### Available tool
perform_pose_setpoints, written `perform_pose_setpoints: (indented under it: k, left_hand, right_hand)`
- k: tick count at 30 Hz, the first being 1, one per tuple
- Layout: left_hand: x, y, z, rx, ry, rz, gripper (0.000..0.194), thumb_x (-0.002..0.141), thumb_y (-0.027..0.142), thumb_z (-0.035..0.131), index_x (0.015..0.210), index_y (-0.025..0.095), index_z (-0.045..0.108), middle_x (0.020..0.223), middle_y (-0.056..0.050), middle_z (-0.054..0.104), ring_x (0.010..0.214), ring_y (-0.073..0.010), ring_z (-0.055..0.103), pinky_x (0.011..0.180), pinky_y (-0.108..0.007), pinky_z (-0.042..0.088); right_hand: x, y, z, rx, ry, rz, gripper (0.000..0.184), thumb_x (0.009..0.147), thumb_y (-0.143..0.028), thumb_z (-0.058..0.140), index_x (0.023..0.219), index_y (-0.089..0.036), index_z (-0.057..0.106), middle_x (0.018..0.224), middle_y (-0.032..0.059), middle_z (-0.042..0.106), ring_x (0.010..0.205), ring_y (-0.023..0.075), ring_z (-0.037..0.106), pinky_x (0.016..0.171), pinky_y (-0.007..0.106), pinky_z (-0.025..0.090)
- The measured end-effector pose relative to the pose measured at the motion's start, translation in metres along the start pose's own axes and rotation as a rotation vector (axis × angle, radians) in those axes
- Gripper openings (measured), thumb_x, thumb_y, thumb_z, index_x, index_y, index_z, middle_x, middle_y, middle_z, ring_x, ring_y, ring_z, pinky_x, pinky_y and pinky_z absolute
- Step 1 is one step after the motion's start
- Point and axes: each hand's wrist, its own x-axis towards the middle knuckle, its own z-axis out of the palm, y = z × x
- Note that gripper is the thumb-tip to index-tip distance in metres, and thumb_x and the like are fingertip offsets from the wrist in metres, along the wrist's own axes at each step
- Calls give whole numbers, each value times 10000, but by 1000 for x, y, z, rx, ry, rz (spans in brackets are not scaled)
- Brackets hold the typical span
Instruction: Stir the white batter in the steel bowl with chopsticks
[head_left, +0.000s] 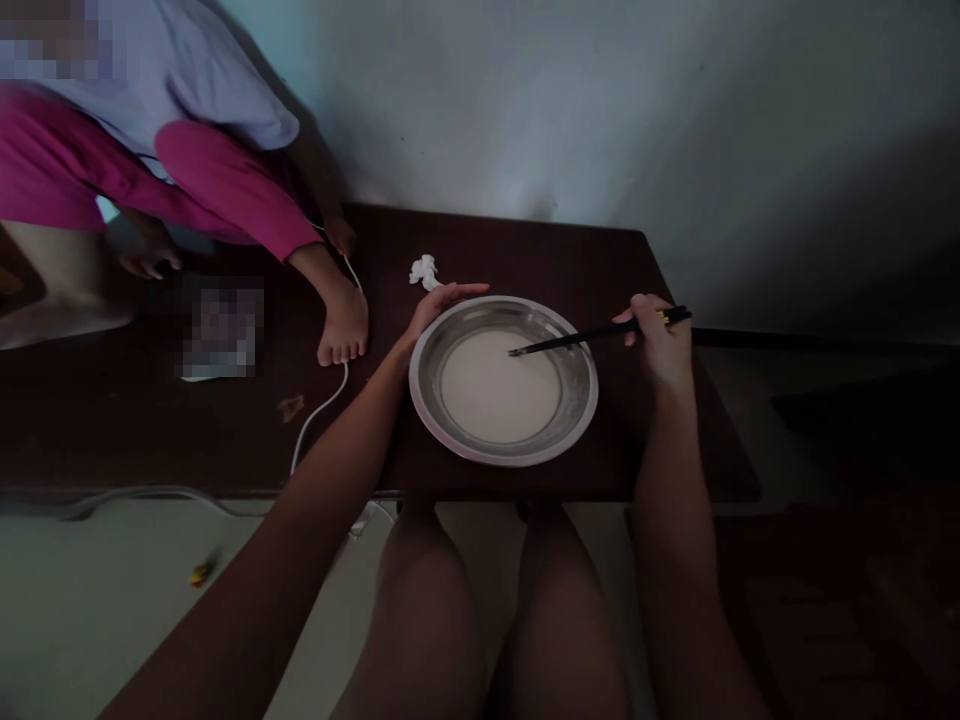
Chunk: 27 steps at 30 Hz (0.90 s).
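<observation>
A round metal basin (578,415) stands on the dark wooden table before me, holding a smooth off-white liquid (495,395). My left hand (442,305) lies against the basin's far left rim, its fingers stretched out along the outside; the thumb cannot be made out. To the right of the basin, my right hand (654,335) is closed around a pair of black chopsticks (562,341) with gold marks near the upper end. The chopsticks slant down to the left over the rim, and their tips are at the liquid's surface, near its middle.
Crumpled white tissue (424,270) lies behind my left hand. Another person in pink trousers (225,180) sits at the left, a bare foot (345,325) on the table beside a white cable (319,408). A brown scrap (291,407) lies nearby. A pale wall (525,110) rises behind the table.
</observation>
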Motion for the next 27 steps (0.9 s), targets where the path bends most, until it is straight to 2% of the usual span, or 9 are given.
perform_pose_setpoints:
  k: [2,5,7,9,14,16,21,23,27]
  left_hand:
    - [0,0,-1,15,0,6,407,853,385,487,1050,114,717,982,-101,737,903,-221,683,879,-336,492]
    - [-1,0,0,50,16,14,433,869,385,463,1091,103,705,997,-104,734,940,-236,680,906,-352,486]
    - [-3,0,2,59,32,8,434,883,371,440,1103,104,702,1001,-98,733,946,-234,679,916,-355,485]
    - [-4,1,4,57,42,0,431,891,365,426,1100,112,705,1003,-92,733,945,-230,679,919,-354,486]
    - [-4,2,5,68,64,-9,444,898,363,404,1110,110,700,1016,-96,728,976,-237,671,942,-362,479]
    - [-5,2,6,76,73,-13,455,898,359,403,1140,99,686,1017,-102,727,1005,-245,664,960,-371,472]
    - [-7,4,10,68,92,-18,450,897,349,412,1149,90,680,1007,-105,727,978,-238,671,952,-366,477]
    - [-7,4,9,52,95,-25,434,897,341,409,1116,98,695,993,-99,731,941,-229,678,930,-359,489]
    - [-5,3,6,51,71,-10,421,885,360,437,1090,111,709,1013,-102,730,962,-239,675,917,-360,494]
  right_hand:
    - [-1,0,-1,26,-18,9,424,850,-532,603,586,-205,654,499,-32,534,436,69,422,465,243,341]
    - [-4,-3,2,37,-202,65,412,829,-546,624,602,-204,661,485,-37,518,444,75,442,470,239,360]
    - [-6,-6,5,26,-277,80,407,813,-563,633,624,-204,672,490,-37,526,460,80,466,478,237,376]
    - [-4,-7,6,3,-238,61,406,814,-568,628,637,-206,679,496,-37,531,474,82,482,492,237,387]
    - [1,0,-4,-26,7,3,412,851,-532,601,605,-205,655,495,-36,521,449,72,442,482,241,365]
    - [0,1,-4,16,-9,16,425,847,-529,606,577,-201,635,495,-35,518,428,65,412,452,238,338]
    - [-6,-9,7,33,-269,83,430,802,-580,633,597,-203,652,499,-33,532,443,72,444,452,235,358]
    - [-5,-10,9,10,-246,69,435,803,-591,625,602,-206,658,489,-33,526,461,81,465,475,238,376]
    - [0,-3,1,-39,-33,32,429,832,-567,599,595,-213,650,481,-32,519,459,89,461,501,252,386]
